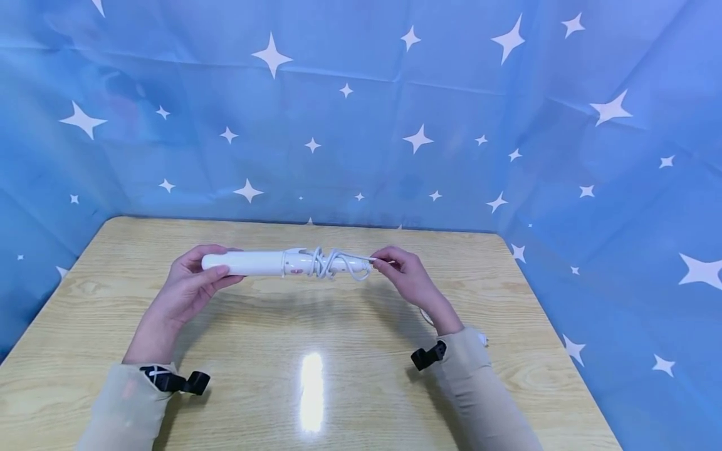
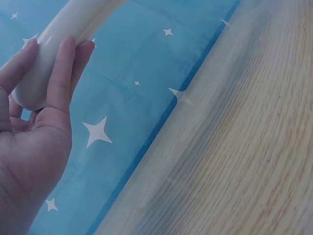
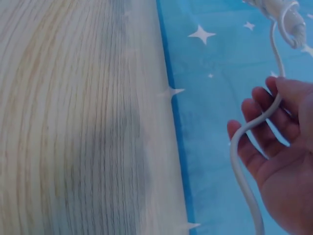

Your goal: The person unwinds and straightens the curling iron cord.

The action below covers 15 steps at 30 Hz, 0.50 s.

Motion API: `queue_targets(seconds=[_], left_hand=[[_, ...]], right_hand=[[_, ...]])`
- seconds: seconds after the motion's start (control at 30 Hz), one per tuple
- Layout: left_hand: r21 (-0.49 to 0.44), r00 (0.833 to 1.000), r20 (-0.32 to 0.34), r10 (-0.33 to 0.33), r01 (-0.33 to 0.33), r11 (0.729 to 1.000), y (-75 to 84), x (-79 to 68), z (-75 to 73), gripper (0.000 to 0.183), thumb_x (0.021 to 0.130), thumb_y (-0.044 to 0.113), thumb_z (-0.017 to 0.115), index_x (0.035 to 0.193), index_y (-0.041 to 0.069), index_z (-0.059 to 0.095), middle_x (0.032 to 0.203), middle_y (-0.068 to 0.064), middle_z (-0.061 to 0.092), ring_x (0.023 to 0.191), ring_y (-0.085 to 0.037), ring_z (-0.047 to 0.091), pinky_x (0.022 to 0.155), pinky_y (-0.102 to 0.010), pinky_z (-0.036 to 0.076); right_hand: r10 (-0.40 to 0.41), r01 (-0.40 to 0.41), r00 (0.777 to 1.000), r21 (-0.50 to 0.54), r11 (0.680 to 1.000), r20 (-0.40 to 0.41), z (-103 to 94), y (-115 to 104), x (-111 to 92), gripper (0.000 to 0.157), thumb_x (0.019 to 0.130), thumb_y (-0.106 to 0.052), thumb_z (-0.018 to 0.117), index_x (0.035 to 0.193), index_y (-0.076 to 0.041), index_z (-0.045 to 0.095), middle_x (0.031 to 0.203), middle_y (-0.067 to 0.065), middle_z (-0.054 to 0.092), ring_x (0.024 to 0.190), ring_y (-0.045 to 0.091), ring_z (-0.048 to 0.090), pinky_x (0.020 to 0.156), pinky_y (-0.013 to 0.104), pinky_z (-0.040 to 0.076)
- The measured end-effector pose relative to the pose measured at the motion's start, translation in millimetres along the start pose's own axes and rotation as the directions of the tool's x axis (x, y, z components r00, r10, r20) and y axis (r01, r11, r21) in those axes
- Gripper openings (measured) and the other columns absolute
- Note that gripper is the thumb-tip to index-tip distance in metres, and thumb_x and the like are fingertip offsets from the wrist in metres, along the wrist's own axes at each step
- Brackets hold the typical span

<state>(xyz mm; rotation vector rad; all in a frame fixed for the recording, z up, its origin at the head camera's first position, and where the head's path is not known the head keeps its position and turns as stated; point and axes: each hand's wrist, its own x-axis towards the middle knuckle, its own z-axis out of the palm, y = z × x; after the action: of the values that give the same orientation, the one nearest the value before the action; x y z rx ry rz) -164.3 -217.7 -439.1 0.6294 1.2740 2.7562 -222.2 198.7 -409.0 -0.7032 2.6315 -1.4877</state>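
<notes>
A long white curling iron is held level above the wooden table, its smooth thick end to the left. My left hand grips that end between thumb and fingers, which the left wrist view shows curled round the barrel. The white cord winds in several loose loops round the slimmer right part. My right hand pinches the cord just beyond the right tip. In the right wrist view the cord runs across the fingers and hangs below the palm.
The wooden table reaches back to a blue star-printed cloth, which also covers the right side. Part of the cord and a small white piece, likely its plug, show beside the right forearm. A light reflection lies at mid-table.
</notes>
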Motion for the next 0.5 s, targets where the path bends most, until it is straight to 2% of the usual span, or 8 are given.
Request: queue_targets(seconds=[0.13, 0.2, 0.27, 0.4, 0.5], left_hand=[[0.0, 1.0, 0.002, 0.003, -0.003, 1.0, -0.5, -0.3, -0.7, 0.043, 0.097, -0.025, 0.046, 0.12, 0.001, 0.072, 0.124, -0.019, 0.067, 0.116, -0.03, 0.064, 0.091, -0.042, 0.062], [0.006, 1.0, 0.001, 0.004, -0.004, 1.0, -0.4, -1.0, -1.4, 0.043, 0.097, -0.025, 0.047, 0.121, 0.001, 0.072, 0.124, -0.02, 0.067, 0.116, -0.03, 0.064, 0.091, -0.043, 0.062], [0.013, 1.0, 0.002, 0.004, -0.004, 1.0, -0.3, -1.8, -2.0, 0.043, 0.096, -0.025, 0.047, 0.121, 0.0, 0.072, 0.125, -0.02, 0.067, 0.117, -0.03, 0.064, 0.091, -0.043, 0.062], [0.021, 1.0, 0.01, 0.008, -0.008, 1.0, -0.7, -2.9, -3.5, 0.043, 0.096, -0.025, 0.047, 0.121, 0.0, 0.071, 0.125, -0.02, 0.067, 0.116, -0.031, 0.064, 0.091, -0.043, 0.062], [0.019, 1.0, 0.017, 0.015, -0.016, 1.0, -1.0, -3.8, -4.8, 0.044, 0.096, -0.026, 0.046, 0.121, -0.001, 0.071, 0.124, -0.02, 0.068, 0.116, -0.03, 0.064, 0.09, -0.044, 0.062]], right_hand=[[0.033, -0.032, 0.999, 0.034, 0.999, -0.012, -7.6, 1, -5, 0.026, 0.107, -0.018, 0.058, 0.122, 0.0, 0.069, 0.11, 0.021, 0.07, 0.096, 0.035, 0.066, 0.084, 0.051, 0.06], [0.039, -0.038, 0.999, 0.039, 0.999, -0.031, -11.9, 3, -8, 0.026, 0.108, -0.017, 0.057, 0.124, 0.001, 0.068, 0.109, 0.023, 0.069, 0.097, 0.041, 0.064, 0.084, 0.046, 0.06], [0.044, -0.042, 0.998, 0.034, 0.999, -0.055, -16.4, 4, -10, 0.026, 0.108, -0.013, 0.056, 0.124, 0.002, 0.067, 0.106, 0.022, 0.067, 0.093, 0.043, 0.062, 0.078, 0.039, 0.059], [0.045, -0.043, 0.994, 0.021, 0.999, -0.104, -26.8, -8, -18, 0.023, 0.107, -0.007, 0.056, 0.122, 0.006, 0.067, 0.098, 0.016, 0.065, 0.076, 0.028, 0.058, 0.061, 0.026, 0.049], [0.048, -0.042, 0.989, 0.045, 0.998, -0.137, -34.9, -20, -24, 0.022, 0.106, -0.005, 0.057, 0.12, 0.009, 0.067, 0.097, 0.015, 0.064, 0.068, 0.019, 0.051, 0.056, 0.025, 0.043]])
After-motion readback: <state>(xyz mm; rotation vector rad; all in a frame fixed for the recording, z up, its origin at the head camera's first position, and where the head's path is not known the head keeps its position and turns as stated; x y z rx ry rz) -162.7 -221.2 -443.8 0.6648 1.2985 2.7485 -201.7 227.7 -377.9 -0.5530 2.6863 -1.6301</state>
